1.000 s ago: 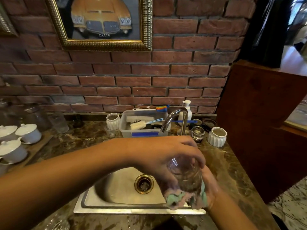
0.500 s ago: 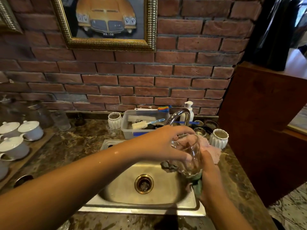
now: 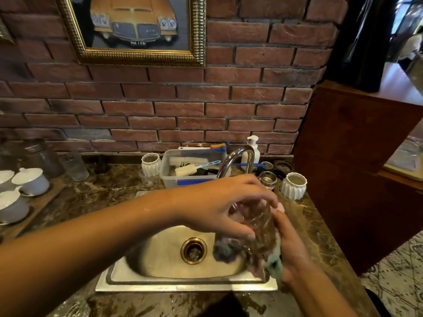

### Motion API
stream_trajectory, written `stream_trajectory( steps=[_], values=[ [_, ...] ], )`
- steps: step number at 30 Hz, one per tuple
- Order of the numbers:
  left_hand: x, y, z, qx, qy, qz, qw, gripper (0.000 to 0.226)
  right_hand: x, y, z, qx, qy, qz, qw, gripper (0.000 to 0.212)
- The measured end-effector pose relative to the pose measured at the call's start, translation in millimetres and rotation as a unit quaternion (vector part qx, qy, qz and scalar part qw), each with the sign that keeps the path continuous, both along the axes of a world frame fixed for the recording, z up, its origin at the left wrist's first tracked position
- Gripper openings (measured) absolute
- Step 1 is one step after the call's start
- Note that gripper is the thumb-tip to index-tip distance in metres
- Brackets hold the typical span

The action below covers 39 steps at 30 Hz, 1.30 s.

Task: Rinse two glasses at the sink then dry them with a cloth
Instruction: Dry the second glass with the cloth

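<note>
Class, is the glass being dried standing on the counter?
No: the left hand grips the glass over the sink, while the right hand holds the cloth against it.

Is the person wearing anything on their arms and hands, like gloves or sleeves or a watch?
No. Both forearms are bare as far as the picture shows: no sleeves on the left forearm or the right forearm. The left hand and right hand have no gloves, and no ring, watch or bracelet shows. A few wet specks glint on the left forearm.
</note>
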State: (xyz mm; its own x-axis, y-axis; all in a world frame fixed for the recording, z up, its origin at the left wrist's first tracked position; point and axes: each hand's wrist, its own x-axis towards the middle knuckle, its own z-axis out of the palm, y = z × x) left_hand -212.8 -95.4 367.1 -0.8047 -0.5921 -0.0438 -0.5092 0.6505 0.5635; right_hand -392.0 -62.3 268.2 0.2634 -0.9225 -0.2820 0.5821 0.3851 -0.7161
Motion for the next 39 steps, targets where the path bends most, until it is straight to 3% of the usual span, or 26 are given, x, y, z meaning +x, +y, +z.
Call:
stream_trajectory(
  steps=[2,5,8,10,13,16,20,23,27,30,35,39],
  values=[
    [1.3,-0.3,4.3,0.003,-0.012,-0.043,0.999,0.059,3.2,7.6,-1.9,-0.017,-0.041,0.061,0.997,0.05],
    [3.0,-2.2,4.0,0.014,-0.016,-0.062,0.998,0.06,1.4,12.0,-20.7,-0.059,-0.08,0.051,0.994,0.061],
    [5.9,-3.8,0.7,0.03,-0.001,-0.02,0.999,0.063,1.3,6.5,-19.5,-0.019,-0.076,0.095,0.992,0.074],
    [5.4,-4.0,-1.3,0.011,0.004,0.033,0.999,0.065,0.6,2.4,-16.3,-0.044,-0.05,0.055,0.996,0.082],
    [0.3,-2.7,-3.2,0.005,0.023,0.133,0.991,0.067,1.3,-1.9,-7.9,-0.099,0.017,-0.022,0.995,0.077],
    [-3.9,-4.5,-3.0,0.071,0.09,0.193,0.975,0.063,2.4,-1.3,3.5,-0.164,0.126,-0.107,0.972,0.069],
    [-7.9,-4.3,-0.4,0.165,0.144,0.243,0.945,0.048,3.7,3.8,8.5,-0.242,0.258,-0.141,0.925,0.026],
    [-9.4,-4.7,-1.6,0.177,0.153,0.26,0.937,0.042,4.1,8.1,7.6,-0.262,0.288,-0.133,0.911,0.032],
    [-3.6,-0.3,-1.0,0.121,0.14,0.198,0.963,0.048,0.6,4.4,10.5,-0.246,0.23,-0.08,0.938,0.043],
    [2.2,0.5,5.0,0.072,0.105,0.119,0.985,0.056,-5.0,0.8,8.2,-0.184,0.085,0.027,0.979,0.066],
    [7.5,-1.0,12.7,0.019,0.038,-0.004,0.999,0.065,-13.8,0.5,7.8,-0.094,-0.072,0.168,0.979,0.054],
    [12.6,-1.4,7.7,0.078,0.062,-0.017,0.995,0.07,-14.7,2.5,-0.8,-0.098,-0.06,0.157,0.981,0.058]
  ],
)
